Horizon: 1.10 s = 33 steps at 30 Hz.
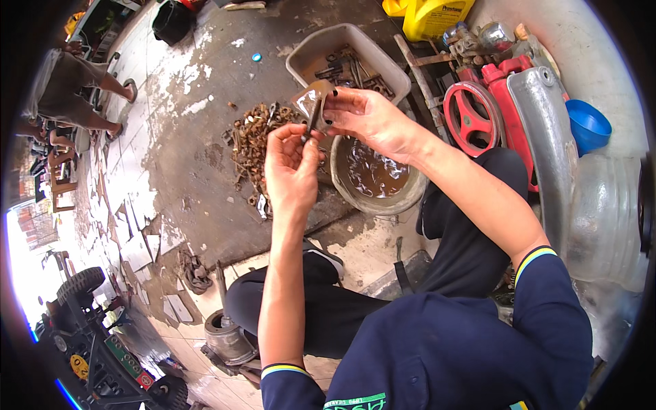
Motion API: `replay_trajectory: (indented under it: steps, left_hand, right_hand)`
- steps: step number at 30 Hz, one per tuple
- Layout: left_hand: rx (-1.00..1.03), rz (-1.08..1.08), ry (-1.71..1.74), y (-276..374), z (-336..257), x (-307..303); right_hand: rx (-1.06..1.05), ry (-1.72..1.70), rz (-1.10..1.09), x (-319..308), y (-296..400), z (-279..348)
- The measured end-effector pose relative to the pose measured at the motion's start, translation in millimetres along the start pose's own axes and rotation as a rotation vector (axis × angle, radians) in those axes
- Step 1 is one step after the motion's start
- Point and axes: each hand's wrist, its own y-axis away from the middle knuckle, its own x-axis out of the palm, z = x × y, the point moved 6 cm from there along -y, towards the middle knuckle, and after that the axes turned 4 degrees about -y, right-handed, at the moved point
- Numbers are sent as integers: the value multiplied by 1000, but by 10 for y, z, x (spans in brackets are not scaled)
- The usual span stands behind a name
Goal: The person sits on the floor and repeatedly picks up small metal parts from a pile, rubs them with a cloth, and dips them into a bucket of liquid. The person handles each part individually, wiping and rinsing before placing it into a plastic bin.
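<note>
My right hand [366,120] grips a small translucent plastic piece [309,99], stained brown and shaped like a cut-off container. Close against it, the fingertips of my left hand [293,171] pinch a thin dark rod-like part [314,119]; its exact kind cannot be made out. Both hands are raised in front of me, almost touching. Below my right hand stands a round bucket [338,180] of murky brown liquid. Beyond my left hand a heap of rusty bolts and nuts [251,141] lies on the stained floor, partly hidden by the fingers.
A grey plastic tub [295,65] behind the bucket holds metal parts in brown liquid. To the right are a red pulley-like wheel [469,119], a yellow Prestone jug [435,18] and a blue bowl [589,125]. A metal cylinder [230,338] stands by my left knee. Another person [77,87] is at far left.
</note>
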Motion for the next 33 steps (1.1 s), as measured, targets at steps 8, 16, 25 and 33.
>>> replay_trajectory:
  steps: [8, 16, 25, 33]
  left_hand:
    - [81, 50, -200, 72, 23, 137]
    - [29, 63, -235, 91, -50, 218]
    - [-231, 620, 454, 240, -242, 251]
    - [207, 104, -668, 181, -266, 191]
  right_hand:
    - [-48, 257, -229, -29, -8, 11]
    - [-95, 276, -237, -4, 20, 81]
    - [-96, 214, 54, 254, 105, 282]
    - [-145, 693, -209, 160, 83, 351]
